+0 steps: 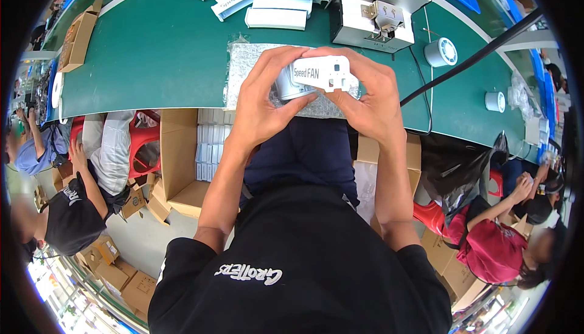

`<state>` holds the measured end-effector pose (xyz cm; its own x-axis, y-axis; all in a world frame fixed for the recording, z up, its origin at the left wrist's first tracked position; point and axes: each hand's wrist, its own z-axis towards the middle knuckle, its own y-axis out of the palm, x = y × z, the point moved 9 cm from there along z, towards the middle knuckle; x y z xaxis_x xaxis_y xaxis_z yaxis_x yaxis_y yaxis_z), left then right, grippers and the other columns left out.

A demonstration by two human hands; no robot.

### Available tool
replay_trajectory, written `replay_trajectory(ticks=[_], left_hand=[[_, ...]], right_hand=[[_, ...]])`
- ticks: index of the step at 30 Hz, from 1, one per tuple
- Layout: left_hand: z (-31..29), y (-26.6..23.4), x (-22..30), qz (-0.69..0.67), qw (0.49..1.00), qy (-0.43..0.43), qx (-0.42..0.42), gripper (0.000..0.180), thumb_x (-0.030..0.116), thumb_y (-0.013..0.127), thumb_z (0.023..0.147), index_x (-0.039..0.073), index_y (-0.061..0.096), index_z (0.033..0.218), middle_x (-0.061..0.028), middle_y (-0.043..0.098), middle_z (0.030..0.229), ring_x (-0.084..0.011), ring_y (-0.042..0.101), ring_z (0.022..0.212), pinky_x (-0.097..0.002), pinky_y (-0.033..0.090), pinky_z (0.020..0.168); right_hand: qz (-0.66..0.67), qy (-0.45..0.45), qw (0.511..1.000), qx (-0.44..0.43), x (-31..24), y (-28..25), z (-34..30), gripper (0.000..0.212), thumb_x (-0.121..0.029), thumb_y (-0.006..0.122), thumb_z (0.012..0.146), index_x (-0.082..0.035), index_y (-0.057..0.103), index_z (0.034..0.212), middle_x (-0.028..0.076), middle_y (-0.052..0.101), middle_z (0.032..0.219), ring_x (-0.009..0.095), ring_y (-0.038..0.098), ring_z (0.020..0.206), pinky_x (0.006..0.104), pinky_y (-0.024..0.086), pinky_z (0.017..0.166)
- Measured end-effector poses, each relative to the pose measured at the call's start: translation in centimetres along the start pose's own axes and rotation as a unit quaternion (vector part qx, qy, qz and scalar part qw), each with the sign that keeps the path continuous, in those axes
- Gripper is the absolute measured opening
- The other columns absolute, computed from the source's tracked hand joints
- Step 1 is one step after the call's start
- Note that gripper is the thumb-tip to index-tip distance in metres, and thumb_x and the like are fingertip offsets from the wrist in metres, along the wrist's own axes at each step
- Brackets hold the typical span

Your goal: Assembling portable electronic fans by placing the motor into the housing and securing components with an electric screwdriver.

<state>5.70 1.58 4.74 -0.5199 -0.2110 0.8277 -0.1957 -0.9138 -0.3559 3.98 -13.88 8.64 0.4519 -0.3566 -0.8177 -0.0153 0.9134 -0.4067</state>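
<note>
My left hand (260, 100) curls around a small pale blue-grey round fan (291, 89), its thumb along the lower edge. A white panel (322, 72) with printing and small square holes sits against the fan. My right hand (376, 93) grips the panel's right end, thumb below and fingers over the top. I cannot tell whether panel and fan are joined. Both are held above a bubble-wrap sheet (238, 69) at the green table's (164, 60) near edge.
Several pale blue and white packages (277, 17) lie at the far middle, beside a metal-cased machine (377, 14). Rightward are a round fan (440, 52), another small one (495, 101) and a black cable (468, 60). An open carton (179, 151) stands below left. People work on both sides.
</note>
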Motion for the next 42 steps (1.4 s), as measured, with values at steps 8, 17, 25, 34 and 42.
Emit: replay_trajectory(ticks=[8,17,25,34,42], left_hand=[[0.0,0.2,-0.5,-0.004,1.0,-0.023,-0.003,0.065,0.005,0.089,0.07,0.006,0.066,0.131,-0.0138,0.067,0.128,-0.0327,0.066,0.118,-0.0397,0.052,0.1],[-0.2,0.2,-0.9,-0.015,0.999,-0.031,-0.006,0.063,0.007,0.09,0.07,0.005,0.066,0.128,-0.0144,0.067,0.127,-0.032,0.066,0.117,-0.04,0.052,0.1],[0.0,-0.4,-1.2,0.024,0.999,-0.025,0.018,0.06,0.01,0.091,0.07,0.003,0.067,0.124,-0.0153,0.068,0.125,-0.0311,0.067,0.115,-0.0381,0.054,0.094],[-1.0,-0.1,-1.6,-0.034,0.998,0.0,0.058,0.062,0.01,0.091,0.073,0.002,0.064,0.128,-0.0174,0.066,0.126,-0.0352,0.064,0.118,-0.0413,0.05,0.101],[0.8,-0.1,-0.4,-0.101,0.994,-0.017,0.034,0.064,0.006,0.089,0.074,0.006,0.064,0.134,-0.0131,0.058,0.136,-0.0297,0.059,0.127,-0.0376,0.047,0.106]], right_hand=[[-0.015,0.024,0.998,-0.049,-0.4,-0.3,0.3,0.035,-0.002,0.071,0.086,0.002,0.069,0.12,0.018,0.073,0.109,0.04,0.071,0.095,0.0407,0.056,0.082],[-0.014,0.003,0.996,-0.086,-0.9,-0.2,0.6,0.037,-0.001,0.072,0.087,0.002,0.067,0.124,0.019,0.071,0.11,0.042,0.069,0.094,0.041,0.057,0.081],[0.087,-0.011,0.996,0.029,-2.1,-4.1,2.4,0.04,-0.009,0.079,0.087,0.001,0.067,0.124,0.013,0.075,0.111,0.025,0.074,0.096,0.0369,0.057,0.084],[0.073,-0.069,0.942,0.319,-5.6,-10.0,9.5,0.036,-0.016,0.071,0.1,0.005,0.062,0.127,0.013,0.075,0.108,0.018,0.07,0.104,0.0267,0.049,0.099],[0.219,-0.076,0.908,0.348,-6.1,-13.5,3.2,0.054,-0.037,0.056,0.107,0.008,0.049,0.135,0.012,0.054,0.102,0.02,0.052,0.088,0.0301,0.043,0.077]])
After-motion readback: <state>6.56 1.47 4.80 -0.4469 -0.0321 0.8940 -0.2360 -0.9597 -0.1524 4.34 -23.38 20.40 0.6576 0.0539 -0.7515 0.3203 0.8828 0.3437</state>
